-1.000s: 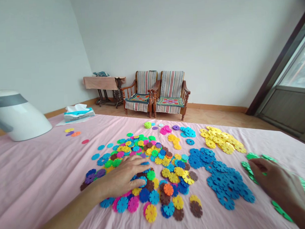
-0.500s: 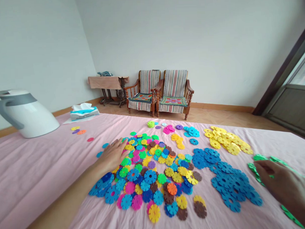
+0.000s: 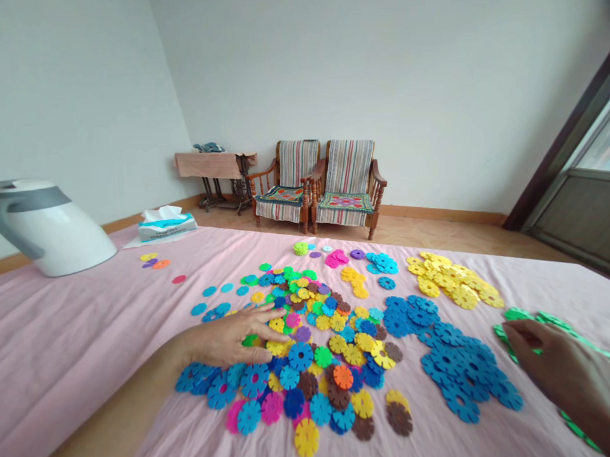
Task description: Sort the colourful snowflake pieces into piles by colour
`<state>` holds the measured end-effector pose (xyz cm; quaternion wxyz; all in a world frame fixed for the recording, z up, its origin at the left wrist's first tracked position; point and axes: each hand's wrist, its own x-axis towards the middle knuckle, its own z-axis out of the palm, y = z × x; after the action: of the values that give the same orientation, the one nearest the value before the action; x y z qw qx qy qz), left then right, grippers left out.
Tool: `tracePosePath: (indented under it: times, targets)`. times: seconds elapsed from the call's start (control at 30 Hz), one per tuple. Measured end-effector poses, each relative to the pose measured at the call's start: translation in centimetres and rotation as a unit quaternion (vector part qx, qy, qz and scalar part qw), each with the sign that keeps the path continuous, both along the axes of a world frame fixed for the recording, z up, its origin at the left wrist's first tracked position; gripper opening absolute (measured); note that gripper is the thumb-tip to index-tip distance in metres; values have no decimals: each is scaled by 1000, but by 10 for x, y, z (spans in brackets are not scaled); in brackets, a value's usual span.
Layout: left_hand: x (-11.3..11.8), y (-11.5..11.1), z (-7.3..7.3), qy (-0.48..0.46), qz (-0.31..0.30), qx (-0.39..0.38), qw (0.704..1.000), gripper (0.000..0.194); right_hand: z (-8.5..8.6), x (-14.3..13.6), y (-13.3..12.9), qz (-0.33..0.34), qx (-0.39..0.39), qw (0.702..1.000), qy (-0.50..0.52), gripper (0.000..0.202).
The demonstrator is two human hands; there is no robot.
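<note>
My left hand (image 3: 236, 334) lies with fingers spread on the left part of a mixed pile of colourful notched discs (image 3: 302, 355). My right hand (image 3: 554, 363) rests over green discs (image 3: 579, 335) at the right edge, its fingers curled together; what they hold, if anything, is hidden. Between the hands lie a heap of blue discs (image 3: 464, 366) and, farther back, a heap of yellow discs (image 3: 454, 280). Small groups of orange-yellow (image 3: 354, 280), pink (image 3: 337, 258) and light blue discs (image 3: 382, 262) sit behind the mixed pile.
A white and grey jug (image 3: 59, 230) and a tissue box (image 3: 167, 224) stand on the pink cloth (image 3: 88, 329) at the left. A few loose discs (image 3: 161, 264) lie near them. Two wooden chairs (image 3: 346, 187) and a cloth-covered table (image 3: 210, 165) are beyond the far edge.
My left hand has moved right and nearer over the mixed pile, shifting discs and uncovering blue ones at its left. My right hand has barely moved.
</note>
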<state>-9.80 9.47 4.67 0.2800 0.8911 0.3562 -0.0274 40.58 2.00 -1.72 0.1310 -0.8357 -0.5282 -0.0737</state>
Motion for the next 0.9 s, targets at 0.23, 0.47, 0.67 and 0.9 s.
tracePosePath:
  times: [0.23,0.47,0.67,0.9]
  targets:
    - [0,24,-21,-135,170,85,972,50,-4,1,0,5,10,1000,-16,41]
    - [35,40,-48,-27,164,153,974,68,-4,-3,2,8,12,1000,-16,46]
    - [33,18,-21,15,2,81,997,59,-7,-1,4,12,34,999,-17,45]
    - [29,-6,3,-12,-2,71,997,51,-7,-5,1,42,55,997,-25,35]
